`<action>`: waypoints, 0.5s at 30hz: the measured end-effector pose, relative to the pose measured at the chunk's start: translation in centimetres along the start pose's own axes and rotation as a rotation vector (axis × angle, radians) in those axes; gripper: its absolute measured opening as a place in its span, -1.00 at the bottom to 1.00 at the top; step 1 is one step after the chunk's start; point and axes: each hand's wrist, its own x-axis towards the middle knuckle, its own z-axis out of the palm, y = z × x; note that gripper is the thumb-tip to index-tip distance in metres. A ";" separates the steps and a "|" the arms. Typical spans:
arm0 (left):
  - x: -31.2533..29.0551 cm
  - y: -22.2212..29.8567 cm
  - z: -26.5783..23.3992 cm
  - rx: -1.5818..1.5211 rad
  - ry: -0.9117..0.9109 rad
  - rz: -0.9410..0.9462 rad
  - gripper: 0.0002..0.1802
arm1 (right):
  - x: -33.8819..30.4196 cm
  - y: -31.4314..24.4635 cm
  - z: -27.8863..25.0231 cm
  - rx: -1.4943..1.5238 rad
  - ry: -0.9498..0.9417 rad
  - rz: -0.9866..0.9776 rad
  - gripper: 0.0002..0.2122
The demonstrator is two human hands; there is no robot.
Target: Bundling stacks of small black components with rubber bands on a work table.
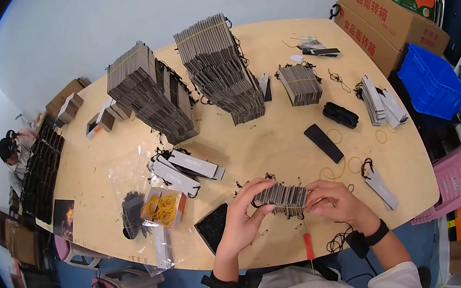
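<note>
Near the table's front edge I hold a bundle of grey card tags (285,196) with black cords, stacked on edge. My left hand (245,215) is closed round its left end, thumb in front and fingers behind. The fingers of my right hand (336,203) pinch its right end. A yellow rubber band seems to run along the bundle, partly hidden by my fingers. Just below lies a red-handled screwdriver-like tool (308,246), its thin shaft pointing up toward the bundle. A black open box (213,229) sits beside my left wrist.
Two tall stacks of banded tags, a left stack (146,91) and a right stack (217,69), stand at the back. A smaller bundle (300,84) is right of them. White tags (187,168) and a box of yellow rubber bands (164,206) lie left. A person (13,154) is far left.
</note>
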 end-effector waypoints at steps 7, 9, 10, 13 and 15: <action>-1.2 0.4 0.0 -0.086 0.048 -0.106 -0.22 | -0.6 -0.8 -0.5 0.717 0.024 0.013 -0.66; -1.3 -0.3 0.0 -0.119 0.008 -0.134 -0.19 | -0.5 -2.1 -0.4 1.030 0.122 0.050 -0.63; -1.4 -0.3 0.0 -0.142 -0.036 -0.158 -0.16 | -0.4 -2.3 -0.1 0.640 0.200 0.065 -0.61; -1.3 0.1 0.2 -0.003 -0.088 -0.084 -0.18 | 0.5 -4.6 1.2 -0.050 0.204 0.112 -0.57; -1.3 0.2 0.4 0.020 -0.064 -0.090 -0.20 | 1.0 -4.7 1.4 -0.349 0.137 0.145 -0.55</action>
